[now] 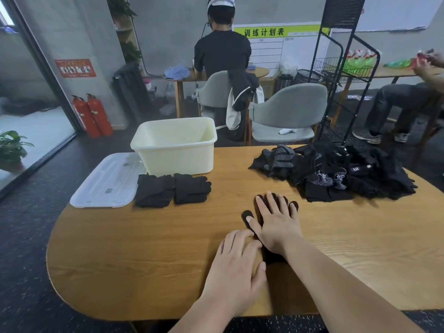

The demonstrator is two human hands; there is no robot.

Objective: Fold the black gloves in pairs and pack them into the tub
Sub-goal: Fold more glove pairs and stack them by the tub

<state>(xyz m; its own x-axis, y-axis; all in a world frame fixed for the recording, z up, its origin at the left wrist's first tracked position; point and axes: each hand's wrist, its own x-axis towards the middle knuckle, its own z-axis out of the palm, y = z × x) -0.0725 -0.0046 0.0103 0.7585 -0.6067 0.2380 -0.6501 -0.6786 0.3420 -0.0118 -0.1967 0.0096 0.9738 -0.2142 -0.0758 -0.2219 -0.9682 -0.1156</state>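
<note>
Under the right hand (276,224), pressed flat with fingers spread, a glove (274,257) lies lengthwise, fingertips away, cuff toward the person. Beside the cuff the left hand (237,263) rests flat, nearer it. The tub (177,159) stands well off, far left.

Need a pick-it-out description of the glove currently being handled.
On the oval wooden table, look at the near side. A flat black glove lies under the right hand, with the left hand at its cuff end. Unlike the heaped loose gloves far right or the folded bundles by the cream plastic tub, it lies unfolded, fingers splayed.
</note>
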